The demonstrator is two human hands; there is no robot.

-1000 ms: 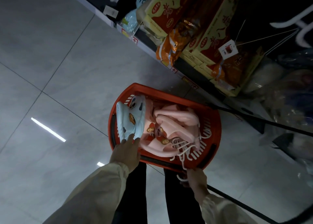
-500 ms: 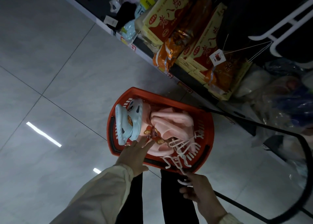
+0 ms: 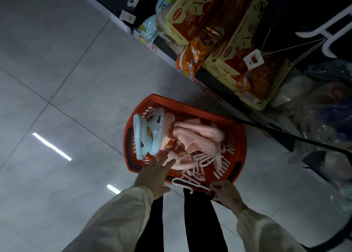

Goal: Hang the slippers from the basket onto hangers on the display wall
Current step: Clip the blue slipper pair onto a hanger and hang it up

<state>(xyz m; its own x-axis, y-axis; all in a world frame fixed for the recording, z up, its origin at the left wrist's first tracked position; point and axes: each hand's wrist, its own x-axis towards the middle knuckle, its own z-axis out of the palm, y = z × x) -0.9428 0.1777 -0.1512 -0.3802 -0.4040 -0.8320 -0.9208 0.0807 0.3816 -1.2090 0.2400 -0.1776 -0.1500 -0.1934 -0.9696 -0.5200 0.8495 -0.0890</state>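
Observation:
A red plastic basket (image 3: 240, 152) stands on the floor in front of my legs. It holds a light blue slipper (image 3: 147, 131) at its left end, several pink slippers (image 3: 198, 137) in the middle, and a tangle of white hangers (image 3: 207, 159) on the right. My left hand (image 3: 154, 175) reaches over the near rim, fingers spread, its tips just at the pink slippers, holding nothing. At the basket's near right corner my right hand (image 3: 227, 194) pinches one white hanger (image 3: 187, 184) that lies across the rim.
Grey floor tiles (image 3: 57, 80) spread to the left. A low shelf (image 3: 209, 91) runs diagonally behind the basket, stacked with red-and-yellow boxes (image 3: 192, 13) and orange packets (image 3: 192, 59). Bagged goods (image 3: 327, 107) pile at the right. A black strap or bar (image 3: 285, 135) crosses near the basket's far right corner.
My left hand has shifted right from the blue slipper toward the pink ones and spread its fingers. My right hand has drawn a white hanger out over the basket's near rim.

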